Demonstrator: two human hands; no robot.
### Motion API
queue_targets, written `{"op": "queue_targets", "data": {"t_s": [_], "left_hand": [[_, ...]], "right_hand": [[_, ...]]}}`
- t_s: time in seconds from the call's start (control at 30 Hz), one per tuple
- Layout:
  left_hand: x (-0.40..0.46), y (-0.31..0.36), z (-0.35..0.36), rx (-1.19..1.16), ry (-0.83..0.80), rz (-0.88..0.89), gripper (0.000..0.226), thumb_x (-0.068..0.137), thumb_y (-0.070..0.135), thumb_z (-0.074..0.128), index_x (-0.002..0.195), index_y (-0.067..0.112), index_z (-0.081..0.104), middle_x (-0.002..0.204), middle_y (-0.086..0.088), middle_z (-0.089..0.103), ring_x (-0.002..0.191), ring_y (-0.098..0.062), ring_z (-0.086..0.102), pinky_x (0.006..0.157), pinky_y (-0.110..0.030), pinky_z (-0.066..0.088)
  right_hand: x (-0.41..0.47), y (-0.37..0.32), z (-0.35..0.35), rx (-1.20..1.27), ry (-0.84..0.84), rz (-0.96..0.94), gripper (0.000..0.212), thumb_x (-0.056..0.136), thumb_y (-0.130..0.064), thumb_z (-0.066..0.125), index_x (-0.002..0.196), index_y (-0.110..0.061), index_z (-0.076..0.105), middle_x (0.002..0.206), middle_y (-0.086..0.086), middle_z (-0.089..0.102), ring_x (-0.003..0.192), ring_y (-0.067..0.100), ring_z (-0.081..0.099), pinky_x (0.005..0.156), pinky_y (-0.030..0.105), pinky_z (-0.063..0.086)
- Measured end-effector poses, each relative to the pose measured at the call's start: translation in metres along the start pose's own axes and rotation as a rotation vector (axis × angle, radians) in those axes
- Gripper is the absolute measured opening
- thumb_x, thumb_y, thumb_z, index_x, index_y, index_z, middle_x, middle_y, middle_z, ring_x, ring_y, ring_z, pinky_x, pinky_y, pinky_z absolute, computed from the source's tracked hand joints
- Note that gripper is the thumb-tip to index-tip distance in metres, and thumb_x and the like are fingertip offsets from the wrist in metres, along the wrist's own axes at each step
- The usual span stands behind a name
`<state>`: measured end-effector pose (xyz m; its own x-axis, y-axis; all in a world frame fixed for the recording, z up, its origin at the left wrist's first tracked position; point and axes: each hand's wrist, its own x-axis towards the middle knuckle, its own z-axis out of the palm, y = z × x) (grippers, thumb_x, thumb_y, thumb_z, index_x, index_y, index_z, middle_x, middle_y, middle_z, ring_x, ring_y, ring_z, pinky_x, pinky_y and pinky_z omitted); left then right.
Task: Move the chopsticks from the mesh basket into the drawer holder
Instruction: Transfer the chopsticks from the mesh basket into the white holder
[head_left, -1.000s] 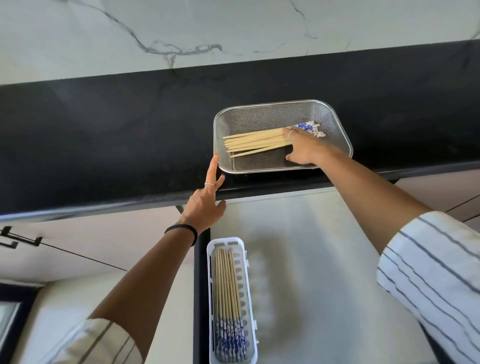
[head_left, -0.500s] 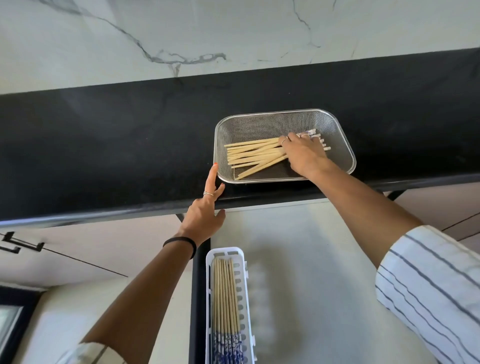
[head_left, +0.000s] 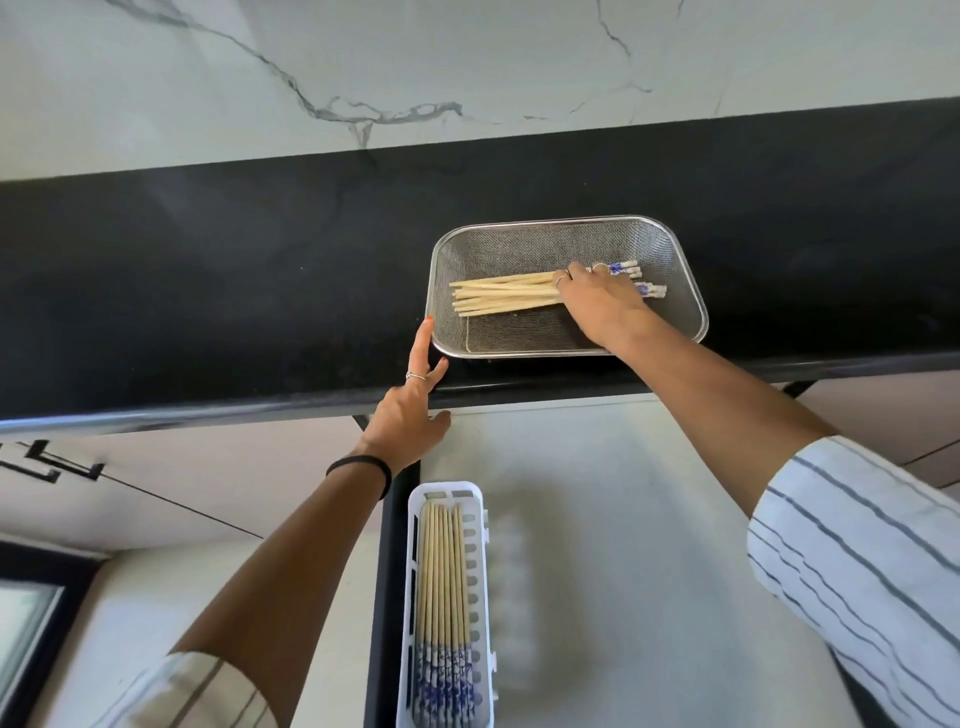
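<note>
A steel mesh basket (head_left: 675, 270) sits on the black counter near its front edge. Several wooden chopsticks (head_left: 501, 296) with blue-and-white patterned ends lie in it, tips pointing left. My right hand (head_left: 602, 301) lies palm-down over the bundle's middle, fingers curled around it. My left hand (head_left: 410, 410) rests on the counter edge, its index finger touching the basket's left rim. Below, a white slotted drawer holder (head_left: 480, 561) stands in the open drawer with several chopsticks (head_left: 441, 571) lying lengthwise in it, patterned ends toward me.
The black counter (head_left: 208, 291) stretches left and right, with a marble wall (head_left: 467, 57) behind. The open drawer has a pale liner (head_left: 649, 545) right of the holder. Cabinet fronts with a dark handle (head_left: 47, 465) are at the left.
My right hand has gathered the loose chopsticks into a tighter, more level bundle and shifted slightly right over it. My left hand has stayed at the basket's rim.
</note>
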<state>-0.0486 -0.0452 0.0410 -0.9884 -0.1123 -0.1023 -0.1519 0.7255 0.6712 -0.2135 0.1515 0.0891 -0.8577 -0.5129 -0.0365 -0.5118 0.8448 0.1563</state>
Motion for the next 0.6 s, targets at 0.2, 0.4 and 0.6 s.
{"op": "queue_targets", "data": {"t_s": [0.2, 0.4, 0.6], "left_hand": [[-0.002, 0.007, -0.002, -0.024, -0.025, -0.009, 0.112, 0.083, -0.006, 0.058, 0.145, 0.036, -0.025, 0.151, -0.005, 0.034, 0.097, -0.029, 0.063, 0.085, -0.029, 0.048], [0.0, 0.007, -0.004, -0.035, -0.054, -0.013, 0.114, 0.083, -0.005, 0.061, 0.145, 0.034, -0.027, 0.153, -0.005, 0.03, 0.085, -0.009, 0.062, 0.065, -0.004, 0.042], [0.001, 0.01, -0.007, 0.01, -0.06, -0.021, 0.113, 0.084, -0.001, 0.062, 0.145, 0.034, -0.026, 0.151, -0.005, 0.035, 0.093, -0.019, 0.065, 0.08, -0.021, 0.042]], "right_hand": [[-0.001, 0.004, -0.002, 0.018, 0.078, 0.014, 0.041, 0.09, 0.007, 0.043, 0.129, -0.005, 0.043, 0.12, 0.017, 0.057, 0.113, 0.036, 0.054, 0.095, 0.053, 0.041], [-0.017, 0.004, -0.027, 0.134, 0.249, 0.0, 0.042, 0.088, 0.011, 0.039, 0.127, -0.003, 0.047, 0.092, 0.016, 0.067, 0.073, 0.032, 0.062, 0.061, 0.039, 0.042], [-0.048, -0.008, -0.07, 0.307, 0.319, -0.037, 0.024, 0.09, 0.001, 0.049, 0.112, -0.007, 0.056, 0.09, 0.014, 0.067, 0.067, 0.029, 0.054, 0.058, 0.035, 0.04]]}}
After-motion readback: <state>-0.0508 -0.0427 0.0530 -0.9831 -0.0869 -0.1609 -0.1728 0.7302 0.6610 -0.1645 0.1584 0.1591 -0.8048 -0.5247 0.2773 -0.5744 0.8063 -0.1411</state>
